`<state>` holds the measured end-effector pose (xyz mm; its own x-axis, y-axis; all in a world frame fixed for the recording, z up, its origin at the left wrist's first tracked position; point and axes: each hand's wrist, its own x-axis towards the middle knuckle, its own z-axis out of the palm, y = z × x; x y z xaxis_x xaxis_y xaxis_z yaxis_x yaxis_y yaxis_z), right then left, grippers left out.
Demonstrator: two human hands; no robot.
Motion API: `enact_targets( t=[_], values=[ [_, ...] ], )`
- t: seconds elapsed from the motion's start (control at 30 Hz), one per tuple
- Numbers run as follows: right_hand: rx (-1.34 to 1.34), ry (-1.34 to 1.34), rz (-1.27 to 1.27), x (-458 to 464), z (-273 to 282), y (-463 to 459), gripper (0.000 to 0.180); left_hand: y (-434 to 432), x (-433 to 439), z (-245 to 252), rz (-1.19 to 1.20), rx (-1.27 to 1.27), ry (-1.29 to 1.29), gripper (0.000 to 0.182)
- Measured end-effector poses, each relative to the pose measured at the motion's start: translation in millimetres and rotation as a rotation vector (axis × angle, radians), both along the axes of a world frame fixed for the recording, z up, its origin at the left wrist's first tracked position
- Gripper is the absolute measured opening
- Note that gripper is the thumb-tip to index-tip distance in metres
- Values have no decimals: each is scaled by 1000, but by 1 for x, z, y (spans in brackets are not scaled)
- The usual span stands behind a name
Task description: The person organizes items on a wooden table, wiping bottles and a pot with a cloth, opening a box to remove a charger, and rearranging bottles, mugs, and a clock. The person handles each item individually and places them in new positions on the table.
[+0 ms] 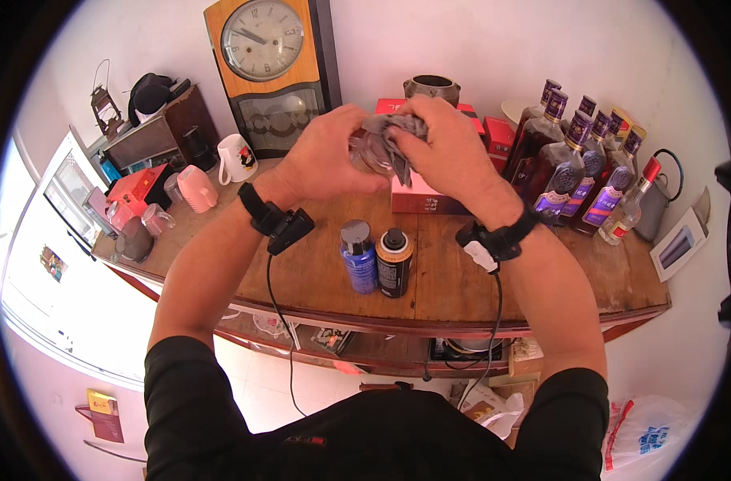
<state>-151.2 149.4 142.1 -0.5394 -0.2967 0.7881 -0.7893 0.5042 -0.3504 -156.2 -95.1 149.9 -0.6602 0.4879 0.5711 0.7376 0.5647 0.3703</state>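
Above the wooden cabinet top [317,264], my left hand [329,153] grips a clear glass vessel [368,155], whose exact kind is partly hidden by the fingers. My right hand [452,147] pinches a crumpled grey cloth [401,129] against the vessel's rim and side. Below the hands, a blue bottle with a dark cap [359,258] stands beside a black spray can [394,264] with an orange band. Behind the hands are red boxes [431,199] and a dark metal pot [432,87].
Several liquor bottles [561,162] stand at the right, near a white box [678,243]. A pendulum clock [269,72] is at the back. At the left are a white mug [236,157], a pink cup [197,189] and clear glasses [156,219]. Cables hang from both wrist straps.
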Motion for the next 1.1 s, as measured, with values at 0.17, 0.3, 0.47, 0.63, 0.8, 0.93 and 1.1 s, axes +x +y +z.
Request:
enact_targets(
  t=[0.17,0.3,0.47,0.63,0.8,0.93,1.1],
  values=[
    [162,-183,-122,37,-19,52,25,-39,-59,-13,199,222,-263,72],
    [226,-317,-108,86,-48,78,24,-42,-98,-47,240,197,-319,72],
    [274,-414,-56,116,-57,97,29,-23,-119,-75,376,29,-267,83],
    [420,-531,-40,128,-53,111,35,-16,-124,-80,381,39,-341,90],
    [433,-566,-13,131,-59,112,41,-14,-128,-87,372,40,-336,95],
    [456,-541,-25,128,-60,111,43,-16,-131,-90,344,73,-361,98],
    [447,-557,-46,130,-63,112,43,-20,-121,-85,289,35,-361,92]
  ],
)
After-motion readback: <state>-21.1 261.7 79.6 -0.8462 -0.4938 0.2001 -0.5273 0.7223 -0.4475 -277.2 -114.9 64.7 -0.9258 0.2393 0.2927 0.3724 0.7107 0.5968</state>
